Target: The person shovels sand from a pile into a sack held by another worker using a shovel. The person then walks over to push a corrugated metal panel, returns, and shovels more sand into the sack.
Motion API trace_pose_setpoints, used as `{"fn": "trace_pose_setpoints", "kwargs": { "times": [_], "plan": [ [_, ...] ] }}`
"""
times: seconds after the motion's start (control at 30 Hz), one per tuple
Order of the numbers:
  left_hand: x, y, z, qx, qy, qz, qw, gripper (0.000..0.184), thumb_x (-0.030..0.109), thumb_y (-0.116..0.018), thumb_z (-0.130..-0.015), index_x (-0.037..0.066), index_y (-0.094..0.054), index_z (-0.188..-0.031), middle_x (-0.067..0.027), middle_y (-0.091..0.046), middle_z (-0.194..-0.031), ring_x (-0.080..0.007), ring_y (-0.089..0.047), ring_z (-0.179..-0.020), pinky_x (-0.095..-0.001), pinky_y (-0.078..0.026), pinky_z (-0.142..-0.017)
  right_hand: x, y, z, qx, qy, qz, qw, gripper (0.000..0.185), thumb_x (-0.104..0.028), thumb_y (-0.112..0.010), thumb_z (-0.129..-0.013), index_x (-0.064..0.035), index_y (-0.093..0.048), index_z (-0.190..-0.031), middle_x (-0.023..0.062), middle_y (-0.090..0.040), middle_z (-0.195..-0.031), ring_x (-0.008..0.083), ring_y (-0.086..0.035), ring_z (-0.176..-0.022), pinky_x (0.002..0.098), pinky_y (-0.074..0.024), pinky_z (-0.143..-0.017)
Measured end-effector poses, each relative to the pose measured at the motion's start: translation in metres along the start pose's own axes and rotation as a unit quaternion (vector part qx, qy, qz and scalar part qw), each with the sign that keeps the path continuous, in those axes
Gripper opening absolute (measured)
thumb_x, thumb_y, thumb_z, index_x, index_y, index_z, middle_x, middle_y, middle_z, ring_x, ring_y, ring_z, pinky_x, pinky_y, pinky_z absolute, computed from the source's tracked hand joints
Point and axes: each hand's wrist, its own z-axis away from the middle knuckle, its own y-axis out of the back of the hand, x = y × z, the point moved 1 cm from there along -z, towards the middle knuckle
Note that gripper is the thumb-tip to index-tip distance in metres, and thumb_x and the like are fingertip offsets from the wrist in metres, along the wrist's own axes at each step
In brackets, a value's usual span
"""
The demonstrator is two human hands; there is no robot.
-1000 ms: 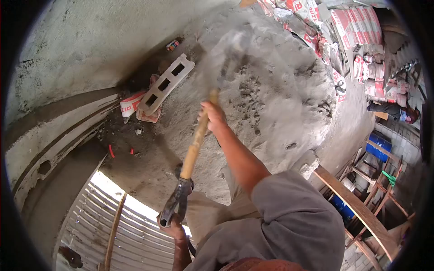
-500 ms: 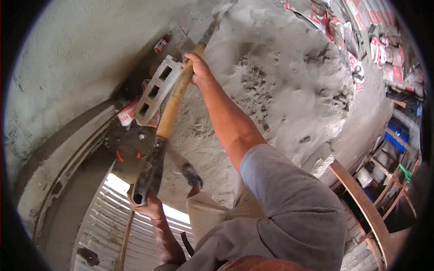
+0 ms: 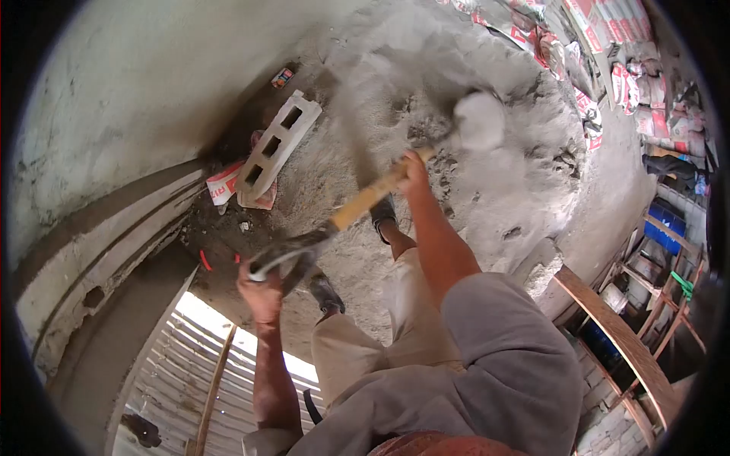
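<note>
A shovel [image 3: 369, 203] with a wooden shaft and a dark grip lies slantwise across the view. My left hand [image 3: 262, 292] is closed around the grip at its rear end. Farther up, my right hand [image 3: 413, 173] wraps the wooden shaft near the blade. The blade end is smeared by motion, with a pale grey clump of powdery material [image 3: 479, 121] at it. Below spreads a broad heap of grey sand-like mix [image 3: 509, 182], darker and lumpy in places. My shoes [image 3: 327, 292] stand at its near edge.
A hollow concrete block [image 3: 279, 144] leans over a red and white bag [image 3: 224, 184] beside the wall [image 3: 152, 91]. Stacked bags [image 3: 661, 99] line the far right. A wooden plank [image 3: 616, 342] and a blue container [image 3: 666, 226] are at right.
The shovel has swung to the right, its blade moving from the upper middle over the heap. My right hand moved right and down with it; my left hand rose slightly.
</note>
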Motion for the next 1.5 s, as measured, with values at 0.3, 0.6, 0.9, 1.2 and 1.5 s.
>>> {"fn": "trace_pose_setpoints", "kwargs": {
  "times": [0.3, 0.6, 0.9, 1.2, 1.5],
  "plan": [
    [-0.069, 0.086, 0.173, -0.014, 0.250, 0.148, 0.957, 0.011, 0.008, -0.065, -0.086, 0.004, -0.058, -0.093, -0.0011, -0.057, -0.074, -0.0091, -0.052, -0.063, -0.0236, -0.042, -0.056, 0.059, 0.079, 0.152, 0.077, 0.061, 0.132, 0.986, 0.013, -0.015, -0.067, -0.078, -0.0099, -0.055, -0.079, 0.0036, -0.053, -0.065, 0.0200, -0.054, -0.057, 0.0371, -0.0482, -0.052],
    [-0.096, 0.150, 0.305, 0.159, 0.405, 0.141, 0.889, 0.018, 0.017, -0.055, -0.081, 0.001, -0.051, -0.085, -0.0017, -0.044, -0.057, -0.0124, -0.042, -0.042, -0.0265, -0.034, -0.036, 0.270, 0.062, 0.146, 0.135, 0.075, 0.574, 0.804, 0.020, -0.015, -0.069, -0.076, 0.0043, -0.063, -0.079, 0.0128, -0.063, -0.066, 0.0257, -0.066, -0.062, 0.0385, -0.0505, -0.052],
    [-0.045, 0.008, 0.167, 0.230, 0.438, 0.263, 0.828, 0.015, 0.011, -0.061, -0.083, 0.009, -0.049, -0.075, -0.0007, -0.040, -0.058, -0.0126, -0.046, -0.051, -0.0294, -0.040, -0.047, 0.194, -0.021, -0.042, 0.048, 0.081, 0.498, 0.862, 0.020, -0.014, -0.068, -0.078, -0.0003, -0.061, -0.091, 0.0106, -0.061, -0.076, 0.0257, -0.060, -0.062, 0.0418, -0.0488, -0.053],
    [0.004, -0.030, 0.060, 0.069, 0.003, -0.094, 0.993, 0.029, 0.020, -0.064, -0.084, -0.004, -0.058, -0.100, -0.0094, -0.061, -0.077, -0.0222, -0.056, -0.067, -0.0367, -0.046, -0.064, 0.021, -0.115, -0.034, -0.076, -0.033, 0.105, 0.991, 0.018, -0.019, -0.069, -0.082, -0.0096, -0.055, -0.087, 0.0032, -0.054, -0.071, 0.0202, -0.054, -0.059, 0.0353, -0.0454, -0.054],
    [0.066, 0.056, 0.068, -0.051, -0.164, -0.137, 0.976, 0.027, 0.016, -0.068, -0.076, 0.002, -0.052, -0.092, -0.0089, -0.055, -0.076, -0.0242, -0.054, -0.063, -0.0346, -0.044, -0.058, -0.010, -0.056, 0.100, -0.117, -0.002, -0.167, 0.979, 0.016, -0.019, -0.066, -0.082, -0.0141, -0.051, -0.085, 0.0002, -0.050, -0.072, 0.0169, -0.051, -0.057, 0.0337, -0.0444, -0.053]
  ]
}}
